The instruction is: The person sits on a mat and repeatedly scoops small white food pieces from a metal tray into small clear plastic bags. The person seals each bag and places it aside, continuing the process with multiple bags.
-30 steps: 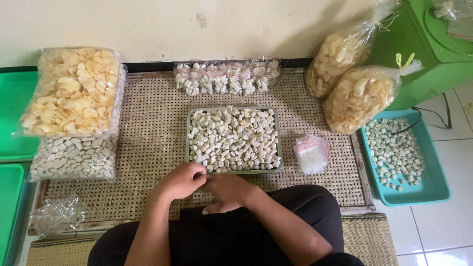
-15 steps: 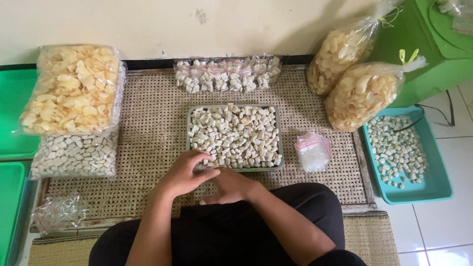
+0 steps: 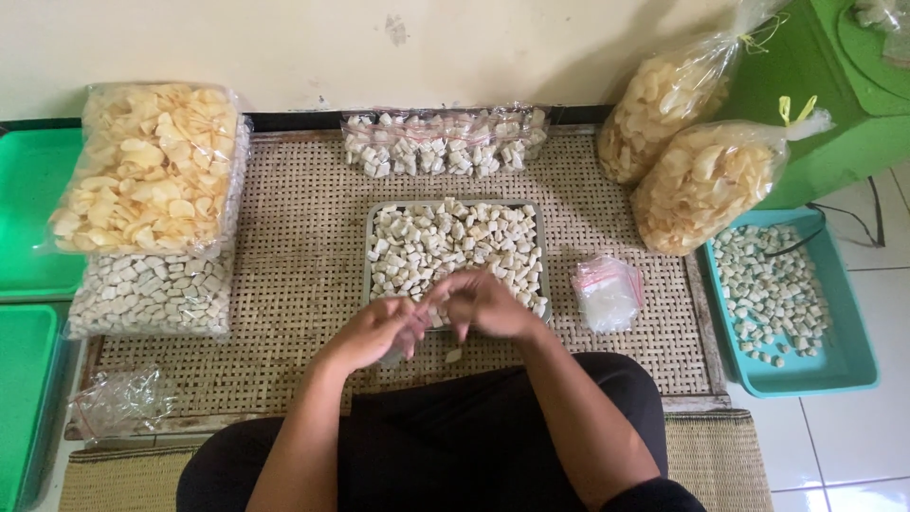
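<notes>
Right, both my hands are together at the near edge of the metal tray (image 3: 365, 248), the one filled with small pale cracker pieces (image 3: 455, 245). Left hand (image 3: 372, 332) is cupped, fingers curled inward, with what looks like a small clear bag (image 3: 391, 356) hanging just under it; can't tell how firm the grip is. Right hand (image 3: 485, 301) sits over the tray's near rim, fingers narrow and bent toward the left hand's fingertips, touching or nearly so. Whether it pinches a piece, can't tell, the fingers hide it. One loose piece (image 3: 453, 356) lies on the woven mat (image 3: 294, 275) just below the right hand.

Layout around me:
- tray centred on the mat, straight ahead of my lap
- row of small filled packets (image 3: 445, 142) along the wall, beyond the tray
- stack of empty zip bags (image 3: 607, 294) just right of the tray, apart from it
- teal tray (image 3: 844, 365) farther right, off the mat, with scattered pale pieces inside
- two big tied bags of yellowish chips (image 3: 701, 180) upper right, leaning against a green box (image 3: 834, 114)
- far left: big bag of chips (image 3: 147, 166) sitting on top of a flat bag of pale pieces (image 3: 152, 294)
- crumpled clear plastic (image 3: 118, 403) at the mat's near left corner
- green trays (image 3: 28, 218) beyond the left edge of the mat
</notes>
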